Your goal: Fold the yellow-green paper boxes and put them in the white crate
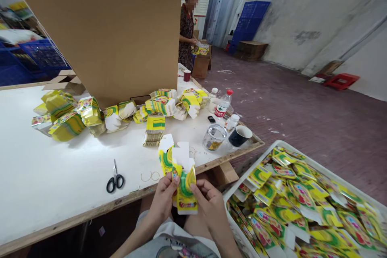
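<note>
Both my hands hold a yellow and green printed carton with white flaps at its top, upright over the table's front edge. My left hand pinches its left side, thumb in front. My right hand grips the right side with thumb and fingers. Behind it, another similar carton shows partly; whether my left hand also holds it I cannot tell. A stack of flat cartons stands on the table just beyond. To the right, a large white crate is filled with the same cartons.
Black-handled scissors lie on the white table. Bundled cartons line up before a tall cardboard sheet. A clear jar, a dark mug and a water bottle stand at right. A person stands behind.
</note>
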Action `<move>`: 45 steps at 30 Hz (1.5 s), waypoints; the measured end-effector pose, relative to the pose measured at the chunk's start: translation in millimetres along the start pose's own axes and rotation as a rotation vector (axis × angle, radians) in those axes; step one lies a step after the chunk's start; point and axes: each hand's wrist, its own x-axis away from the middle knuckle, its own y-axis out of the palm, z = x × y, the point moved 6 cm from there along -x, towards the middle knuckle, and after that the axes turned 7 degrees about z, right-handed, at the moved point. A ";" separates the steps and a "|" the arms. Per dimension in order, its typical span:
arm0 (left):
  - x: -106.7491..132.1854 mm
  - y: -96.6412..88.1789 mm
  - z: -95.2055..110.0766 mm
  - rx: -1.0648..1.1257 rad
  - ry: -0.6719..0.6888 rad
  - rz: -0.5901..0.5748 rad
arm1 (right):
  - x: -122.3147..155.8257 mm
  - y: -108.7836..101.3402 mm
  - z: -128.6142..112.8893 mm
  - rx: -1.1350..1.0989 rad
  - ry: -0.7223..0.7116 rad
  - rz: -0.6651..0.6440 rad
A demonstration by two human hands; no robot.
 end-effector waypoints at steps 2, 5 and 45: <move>0.6 -0.1 2.1 -0.086 0.068 0.004 | 0.2 -3.4 1.8 0.056 -0.037 0.033; 5.6 3.0 10.1 -0.177 0.154 -0.040 | -0.1 -8.1 -1.8 0.156 -0.122 0.078; 18.0 18.1 14.5 -0.258 -0.008 -0.399 | -1.3 -11.0 -38.6 0.641 -0.259 -0.036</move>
